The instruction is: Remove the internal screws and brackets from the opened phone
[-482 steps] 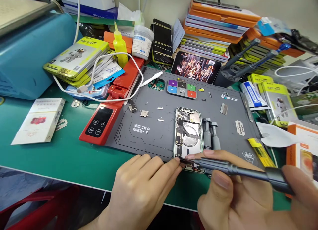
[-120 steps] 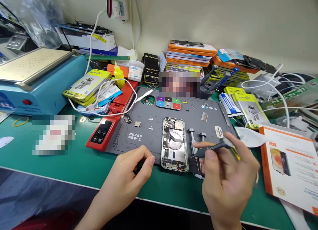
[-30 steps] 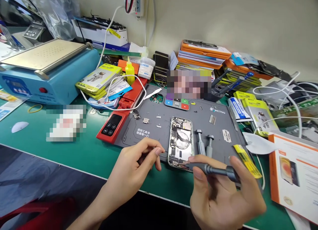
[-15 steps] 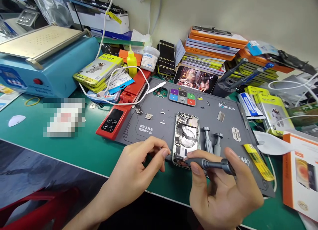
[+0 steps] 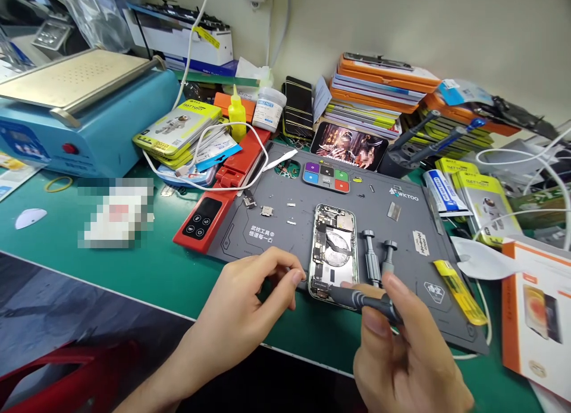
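Observation:
An opened smartphone [image 5: 334,252], its inner boards and a round coil showing, lies at the front edge of a grey work mat [image 5: 285,187]. My right hand [image 5: 410,347] grips a grey screwdriver [image 5: 361,299] slanted low over the phone's bottom end; its tip is not clearly visible. My left hand [image 5: 254,306] rests beside the phone's lower left edge, fingers curled and thumb close to the index fingertip. Whatever may be between them is too small to make out. Two more screwdrivers, one grey [image 5: 371,255] and one partly hidden [image 5: 389,255], lie right of the phone.
Small metal parts [image 5: 267,211] and a coloured screw tray [image 5: 326,177] lie on the mat. A phone playing video [image 5: 350,146] leans at the back. A red device [image 5: 198,222] borders the mat on the left; battery boxes [image 5: 486,205] and an orange-white box [image 5: 535,306] stand right.
My right hand has shifted a little right and down, and its fingers have moved on the screwdriver, whose handle now tilts down to the right. My left hand has barely moved.

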Motion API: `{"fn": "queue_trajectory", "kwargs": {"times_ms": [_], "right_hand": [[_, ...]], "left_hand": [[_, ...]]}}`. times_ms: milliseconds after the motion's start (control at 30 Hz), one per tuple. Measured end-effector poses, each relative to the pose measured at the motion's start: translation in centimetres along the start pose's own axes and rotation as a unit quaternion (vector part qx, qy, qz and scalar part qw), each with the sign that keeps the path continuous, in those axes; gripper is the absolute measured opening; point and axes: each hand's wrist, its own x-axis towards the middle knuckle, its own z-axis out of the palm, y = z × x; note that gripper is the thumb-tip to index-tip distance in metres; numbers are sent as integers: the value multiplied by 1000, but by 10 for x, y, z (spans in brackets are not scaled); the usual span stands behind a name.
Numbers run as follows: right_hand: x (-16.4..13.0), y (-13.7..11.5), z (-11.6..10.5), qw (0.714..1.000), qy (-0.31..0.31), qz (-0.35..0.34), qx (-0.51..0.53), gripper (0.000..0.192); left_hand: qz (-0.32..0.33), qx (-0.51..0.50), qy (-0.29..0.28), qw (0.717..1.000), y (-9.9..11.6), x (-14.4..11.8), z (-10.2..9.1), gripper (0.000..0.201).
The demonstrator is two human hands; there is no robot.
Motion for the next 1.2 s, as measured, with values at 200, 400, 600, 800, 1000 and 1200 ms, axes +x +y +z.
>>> {"fn": "queue_trajectory", "kwargs": {"times_ms": [200,400,600,800,1000,1200], "right_hand": [[17,-2,-7,998,-59,7,-24,78],[17,9,-4,1000,-11,-1,2,76],[15,7,-2,999,-20,1,40,77],[18,6,-3,995,-29,-15,96,73],[15,8,-5,991,-40,-8,125,74],[15,9,-4,987,-50,-3,152,72]], "left_hand": [[8,-4,-3,1000,0,1,2,18],[3,3,-4,1000,-1,3,2,20],[14,19,0,1000,-3,2,6,23],[126,197,93,968,-3,2,-3,14],[162,516,139,829,-3,32,-34,30],[167,576,74,797,-7,54,-49,22]]}}
